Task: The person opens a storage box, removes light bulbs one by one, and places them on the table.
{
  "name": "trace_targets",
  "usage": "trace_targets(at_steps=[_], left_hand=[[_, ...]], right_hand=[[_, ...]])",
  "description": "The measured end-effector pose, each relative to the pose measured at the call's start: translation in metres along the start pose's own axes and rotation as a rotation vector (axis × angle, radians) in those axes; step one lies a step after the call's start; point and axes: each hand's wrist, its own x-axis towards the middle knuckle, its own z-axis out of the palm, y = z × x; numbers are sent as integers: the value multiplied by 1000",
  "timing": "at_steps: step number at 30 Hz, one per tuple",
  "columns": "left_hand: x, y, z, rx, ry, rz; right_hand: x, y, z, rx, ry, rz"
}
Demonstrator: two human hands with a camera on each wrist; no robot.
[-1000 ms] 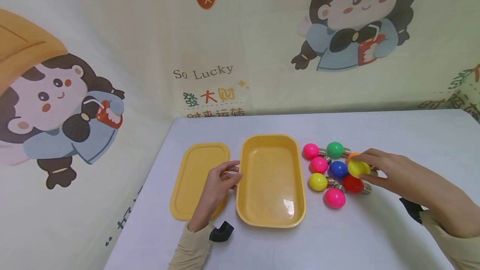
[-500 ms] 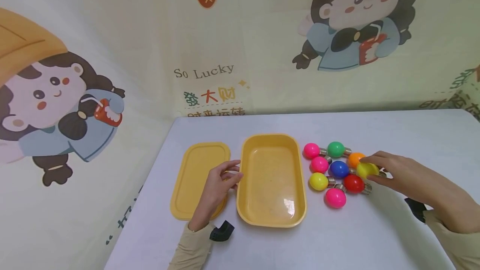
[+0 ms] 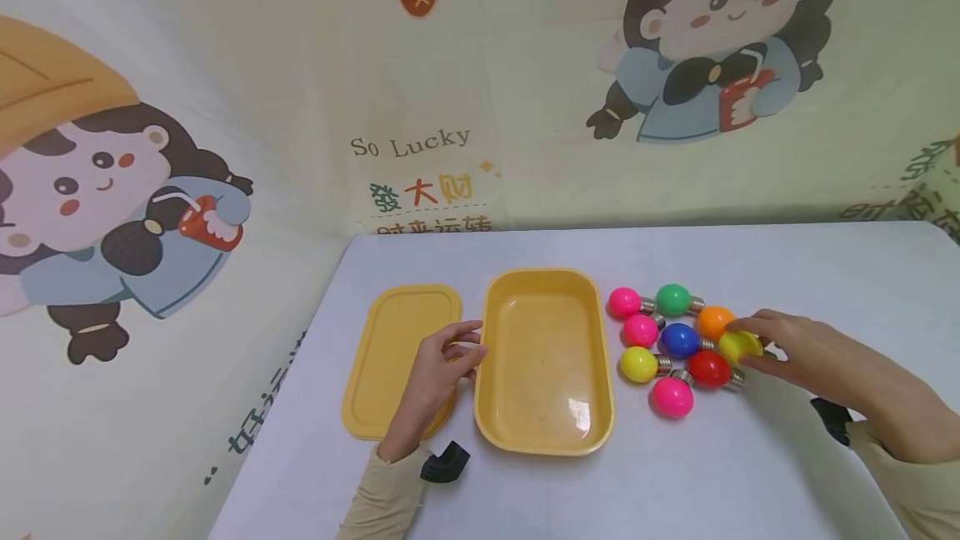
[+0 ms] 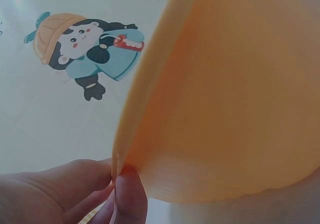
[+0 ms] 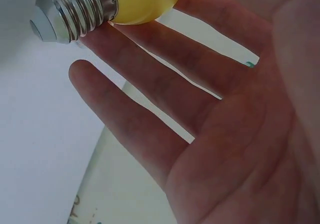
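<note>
At the right of the head view, a yellow light bulb (image 3: 739, 347) is pinched between the thumb and fingers of my right hand (image 3: 817, 357). Its silver screw base (image 5: 75, 11) and part of its yellow globe fill the top of the right wrist view, with the little finger (image 5: 125, 119) spread away from it. My left hand (image 3: 437, 373) holds the left rim of a deep yellow plastic box (image 3: 543, 440). In the left wrist view, thumb and fingers pinch that rim. No bulb lies in the box.
Loose bulbs lie right of the box: green (image 3: 672, 300), orange (image 3: 715, 322), blue (image 3: 680, 340), red (image 3: 708, 369), another yellow (image 3: 638, 365) and pink ones (image 3: 672, 397). A flat yellow lid (image 3: 382, 340) lies left of the box, partly under my left forearm. A patterned cloth (image 3: 525, 107) hangs behind the white table (image 3: 637, 490).
My right hand has moved right with the yellow bulb, away from the blue one, and lowered slightly beside the orange and red bulbs. The orange bulb is uncovered. My left hand stays put.
</note>
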Motion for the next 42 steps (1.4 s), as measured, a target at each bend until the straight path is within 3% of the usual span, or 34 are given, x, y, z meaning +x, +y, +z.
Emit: trace_targets(at_steps=[20,42], left_hand=[[2,2,5,-16,-16,15],[0,4,1,104,38,45]], right_hand=[[-3,3,-5,-18,-84,82],[-6,-27,-10,-105,40,15]])
